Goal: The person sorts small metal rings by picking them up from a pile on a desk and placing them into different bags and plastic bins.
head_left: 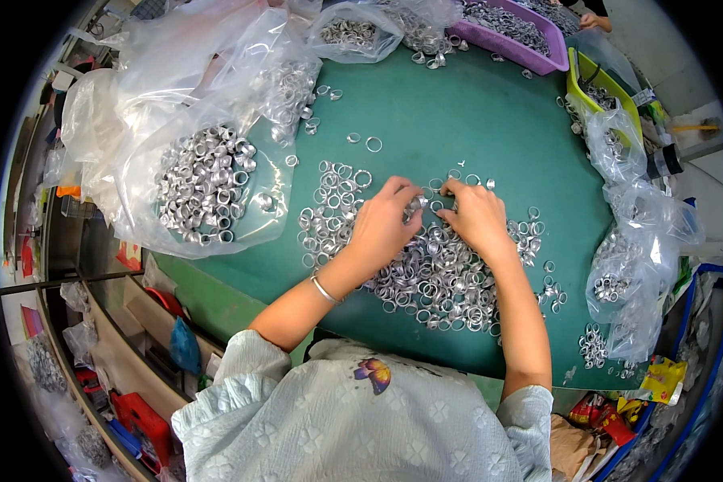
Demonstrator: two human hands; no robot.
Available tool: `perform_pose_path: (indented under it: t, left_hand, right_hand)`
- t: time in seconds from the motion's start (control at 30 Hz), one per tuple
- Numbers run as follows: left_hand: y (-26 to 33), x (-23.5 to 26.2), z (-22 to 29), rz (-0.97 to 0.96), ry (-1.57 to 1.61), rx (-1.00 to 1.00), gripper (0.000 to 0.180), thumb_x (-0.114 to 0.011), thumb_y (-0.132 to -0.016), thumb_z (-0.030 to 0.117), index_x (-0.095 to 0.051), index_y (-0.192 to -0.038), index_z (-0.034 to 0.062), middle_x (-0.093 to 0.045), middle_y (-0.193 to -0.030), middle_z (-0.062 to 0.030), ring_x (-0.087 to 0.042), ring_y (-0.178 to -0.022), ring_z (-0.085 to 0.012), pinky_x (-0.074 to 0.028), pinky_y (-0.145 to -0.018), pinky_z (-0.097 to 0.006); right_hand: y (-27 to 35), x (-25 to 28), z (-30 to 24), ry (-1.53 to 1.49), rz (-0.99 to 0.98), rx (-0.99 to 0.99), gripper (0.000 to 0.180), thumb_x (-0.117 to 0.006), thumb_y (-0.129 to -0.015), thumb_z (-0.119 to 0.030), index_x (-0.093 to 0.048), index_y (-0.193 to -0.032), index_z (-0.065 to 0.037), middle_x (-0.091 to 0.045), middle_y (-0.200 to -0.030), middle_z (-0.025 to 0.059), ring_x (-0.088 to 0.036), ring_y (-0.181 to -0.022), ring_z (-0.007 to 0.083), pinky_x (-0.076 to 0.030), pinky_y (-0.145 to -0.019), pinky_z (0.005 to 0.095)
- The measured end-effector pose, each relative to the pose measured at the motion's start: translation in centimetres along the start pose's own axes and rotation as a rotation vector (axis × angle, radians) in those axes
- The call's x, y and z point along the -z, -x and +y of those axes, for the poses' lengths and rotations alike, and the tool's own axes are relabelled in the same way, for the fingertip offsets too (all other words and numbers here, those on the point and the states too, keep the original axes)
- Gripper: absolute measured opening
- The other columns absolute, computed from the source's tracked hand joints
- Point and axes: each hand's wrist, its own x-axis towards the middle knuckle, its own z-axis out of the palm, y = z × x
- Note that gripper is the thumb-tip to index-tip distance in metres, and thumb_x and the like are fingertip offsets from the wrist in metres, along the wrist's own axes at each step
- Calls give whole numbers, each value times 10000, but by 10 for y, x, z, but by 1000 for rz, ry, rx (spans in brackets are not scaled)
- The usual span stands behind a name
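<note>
A wide heap of silver metal rings (pixel 442 277) lies on the green tabletop, in front of my body. Over the far side of the heap, my left hand (pixel 387 215) has its fingers curled toward the thumb around a silver ring (pixel 414 209); the fingertips are slightly blurred. My right hand (pixel 475 215) faces it, thumb and forefinger apart, with loose rings beneath and beside the fingertips. A small gap with rings in it separates the two hands. Part of the heap is hidden under my palms and forearms. Two single rings (pixel 373 145) lie farther out.
A large clear plastic bag (pixel 257 229) with many rings spreads at the left. Along the far edge stand a purple tray (pixel 530 58) and a yellow-green basket (pixel 574 84) of metal pieces. More plastic bags (pixel 639 257) line the right edge. Another person's hand (pixel 594 22) shows at far right.
</note>
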Motion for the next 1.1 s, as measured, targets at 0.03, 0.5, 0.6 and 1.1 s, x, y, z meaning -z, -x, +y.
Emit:
perform_pose_path:
  t: [0.03, 0.5, 0.6, 1.1]
  left_hand:
    - [1, 3, 0, -4, 91, 39, 257, -667, -731, 44, -633, -986, 46, -604, -966, -63, -599, -708, -217, -480, -614, -319]
    - [30, 21, 22, -151, 767, 151, 310, -636, -771, -25, -623, -1078, 15, -600, -1076, -38, -525, -711, -33, -450, -603, -189]
    - [41, 28, 35, -107, 548, 112, 333, -651, -749, -18, -631, -1074, 55, -573, -1096, -57, -521, -705, -67, -450, -595, -202]
    - [67, 28, 40, -175, 139, -136, 377, -682, -730, 46, -601, -1091, 114, -547, -989, -55, -600, -675, -259, -500, -563, -347]
  right_hand:
    - [-3, -6, 2, 30, -13, 20, 273, -733, -688, -172, -616, -907, -60, -649, -796, 167, -633, -802, 352, -498, -672, 434]
    - [63, -7, -2, -1771, -374, -244, 223, -551, -899, -150, -557, -1052, 13, -477, -633, -17, -390, -459, 40, -272, -391, 177]
    - [72, -10, -16, -1621, -239, -190, 220, -552, -902, -152, -556, -1044, 17, -477, -640, -17, -395, -472, 42, -284, -415, 182]
    - [101, -24, -29, -1541, -226, -257, 174, -609, -877, -153, -564, -968, -12, -478, -622, -25, -393, -468, 43, -281, -417, 171]
